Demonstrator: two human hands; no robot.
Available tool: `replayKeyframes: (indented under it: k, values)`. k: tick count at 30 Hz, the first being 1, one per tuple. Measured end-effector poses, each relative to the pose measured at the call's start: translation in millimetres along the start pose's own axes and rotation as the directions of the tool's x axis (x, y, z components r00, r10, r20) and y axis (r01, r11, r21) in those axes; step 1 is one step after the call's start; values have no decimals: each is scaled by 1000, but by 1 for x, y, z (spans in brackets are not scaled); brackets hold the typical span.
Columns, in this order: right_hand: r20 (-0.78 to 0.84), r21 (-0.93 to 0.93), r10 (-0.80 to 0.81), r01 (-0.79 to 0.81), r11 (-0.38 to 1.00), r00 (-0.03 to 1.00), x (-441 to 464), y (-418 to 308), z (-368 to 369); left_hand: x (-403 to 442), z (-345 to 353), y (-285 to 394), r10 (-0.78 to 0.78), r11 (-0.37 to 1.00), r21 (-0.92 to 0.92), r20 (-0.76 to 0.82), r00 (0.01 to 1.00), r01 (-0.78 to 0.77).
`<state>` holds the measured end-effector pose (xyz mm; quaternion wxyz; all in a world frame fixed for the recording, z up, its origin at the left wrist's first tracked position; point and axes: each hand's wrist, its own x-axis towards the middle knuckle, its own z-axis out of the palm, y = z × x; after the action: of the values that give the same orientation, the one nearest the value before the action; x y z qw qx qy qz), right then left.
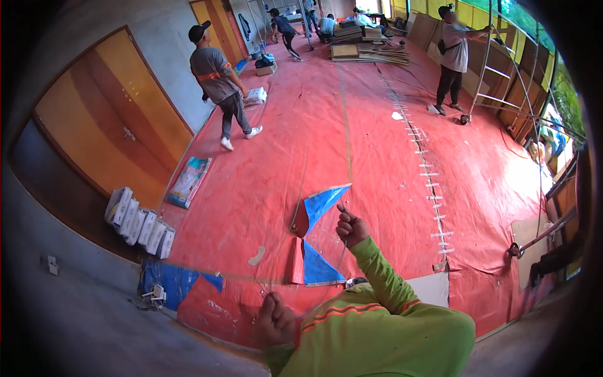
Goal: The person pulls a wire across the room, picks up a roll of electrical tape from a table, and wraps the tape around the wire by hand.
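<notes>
My right hand (352, 227), in a green sleeve, is raised over the red floor sheet (377, 157). Its fingers are closed, pinching a thin cord (344, 251) that hangs down from them. Lower down, my left hand (275, 319) is held with curled fingers close to my body. The cord curves toward it, but what those fingers grip is too fine to make out. Between and beyond my hands, two cut flaps of the sheet are folded back, showing blue undersides: an upper flap (321, 206) and a lower flap (319, 265).
White wrapped packs (139, 223) and a flat bag (190, 182) lie along the left wall. A person (217, 75) walks at left; another person (453, 56) stands by a metal scaffold (493, 69). Stacked boards (367, 53) lie at the back. White tape strips (430, 185) cross a seam.
</notes>
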<state>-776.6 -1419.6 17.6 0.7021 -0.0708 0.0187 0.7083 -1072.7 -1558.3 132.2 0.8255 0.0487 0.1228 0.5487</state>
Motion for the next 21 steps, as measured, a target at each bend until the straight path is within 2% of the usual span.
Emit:
replayKeyframes:
  k: [2, 5, 8, 10, 13, 21]
  values:
    - [59, 34, -32, 30, 999, 998, -2, -11, -8, 13, -13, -3, -110, 993, -38, 33, 993, 111]
    - [-33, -7, -83, 83, 997, 996, -21, -21, -11, 23, -25, -1, -110, 994, 27, 21, 994, 109]
    - [-68, -56, -100, 96, 994, 993, -37, -27, -13, 28, -21, 1, -126, 992, 8, 3, 992, 126]
    - [-138, -76, -102, 92, 993, 985, -50, -21, -12, 28, -24, 3, -132, 991, 16, 24, 991, 132]
    - [-143, -30, -77, 74, 997, 987, -61, -7, -18, 27, -29, 7, -146, 989, 2, 2, 989, 146]
    - [-238, -131, -43, 12, 991, 970, -83, 19, -19, 24, -34, 14, -173, 984, 45, 4, 985, 172]
